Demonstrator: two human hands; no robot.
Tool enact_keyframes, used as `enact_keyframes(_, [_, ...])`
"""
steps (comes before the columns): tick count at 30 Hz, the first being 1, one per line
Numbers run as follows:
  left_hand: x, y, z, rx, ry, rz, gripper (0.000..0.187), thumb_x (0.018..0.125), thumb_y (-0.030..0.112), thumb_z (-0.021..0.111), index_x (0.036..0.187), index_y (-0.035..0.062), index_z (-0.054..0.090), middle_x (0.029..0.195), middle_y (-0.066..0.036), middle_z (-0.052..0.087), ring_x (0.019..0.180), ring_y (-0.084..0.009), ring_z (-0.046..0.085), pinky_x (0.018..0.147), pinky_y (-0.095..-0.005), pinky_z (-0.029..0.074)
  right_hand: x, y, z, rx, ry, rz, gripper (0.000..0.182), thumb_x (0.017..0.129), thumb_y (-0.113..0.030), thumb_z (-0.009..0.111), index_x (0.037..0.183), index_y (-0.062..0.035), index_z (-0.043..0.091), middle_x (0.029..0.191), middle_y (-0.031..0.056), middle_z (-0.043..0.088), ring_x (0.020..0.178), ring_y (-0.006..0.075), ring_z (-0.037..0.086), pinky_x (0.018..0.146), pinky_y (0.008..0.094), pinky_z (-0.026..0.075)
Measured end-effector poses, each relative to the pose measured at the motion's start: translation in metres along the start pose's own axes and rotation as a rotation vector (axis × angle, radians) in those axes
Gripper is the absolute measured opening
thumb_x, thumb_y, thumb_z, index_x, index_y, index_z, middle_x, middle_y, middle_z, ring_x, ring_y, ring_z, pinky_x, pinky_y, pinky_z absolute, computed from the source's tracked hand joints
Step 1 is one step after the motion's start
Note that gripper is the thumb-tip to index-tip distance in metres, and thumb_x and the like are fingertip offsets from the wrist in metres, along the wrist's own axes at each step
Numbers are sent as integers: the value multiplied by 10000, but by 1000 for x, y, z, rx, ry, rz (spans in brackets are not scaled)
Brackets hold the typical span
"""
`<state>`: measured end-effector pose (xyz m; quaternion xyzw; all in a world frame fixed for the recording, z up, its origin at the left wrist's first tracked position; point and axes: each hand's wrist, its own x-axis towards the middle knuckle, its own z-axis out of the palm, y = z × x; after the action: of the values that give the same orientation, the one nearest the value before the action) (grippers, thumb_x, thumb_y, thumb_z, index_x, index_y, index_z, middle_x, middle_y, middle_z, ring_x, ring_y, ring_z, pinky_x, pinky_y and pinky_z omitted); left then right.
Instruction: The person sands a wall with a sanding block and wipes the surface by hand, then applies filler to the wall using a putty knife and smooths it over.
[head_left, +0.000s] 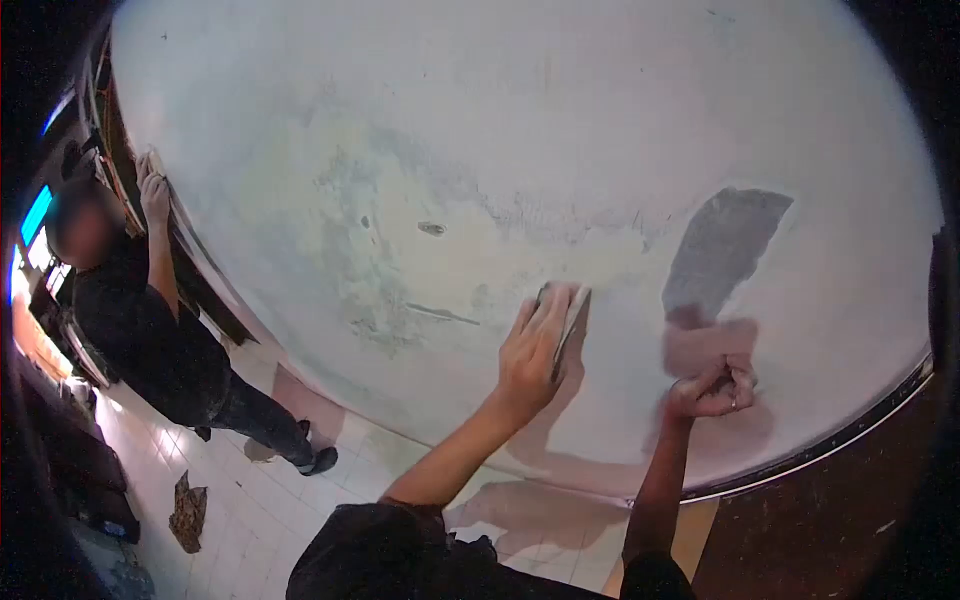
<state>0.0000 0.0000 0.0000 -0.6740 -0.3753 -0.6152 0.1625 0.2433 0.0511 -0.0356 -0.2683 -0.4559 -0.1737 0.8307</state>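
Note:
A large pale curved panel fills most of the view, with greenish filler patches, scuffs and small dark marks. My left hand lies against its lower middle, fingers wrapped over a thin, flat sanding pad. To the right, my right hand is raised in front of the panel with its fingers curled in and a ring on one finger. A blurred pinkish shape overlaps its top; whether it holds anything I cannot tell. Above that hand, a dark grey patch marks the panel.
At the far left another person in dark clothes stands at the panel's edge, one hand on it. A crumpled brown piece lies on the white tiled floor. Dark brown flooring shows at lower right, below the panel's dark rim.

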Motion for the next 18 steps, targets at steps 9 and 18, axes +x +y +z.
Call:
enact_keyframes(9, [64,16,-11,69,67,95,423,937,6,459,1344,-105,437,1277,-249,575,1187,-363,575,1098,-561,281,7,-15,4,-28,-58,-63,232,901,-40,585,1004,-49,377,943,106,467,844,200,475,727,339,460])
enact_keyframes(18, [52,8,-10,133,61,62,443,892,-34,458,1329,-106,455,1277,-240,581,1211,-365,557,1128,-556,216,13,-15,16,97,-37,-152,154,948,-169,553,975,-78,432,908,88,481,839,208,469,735,356,451])
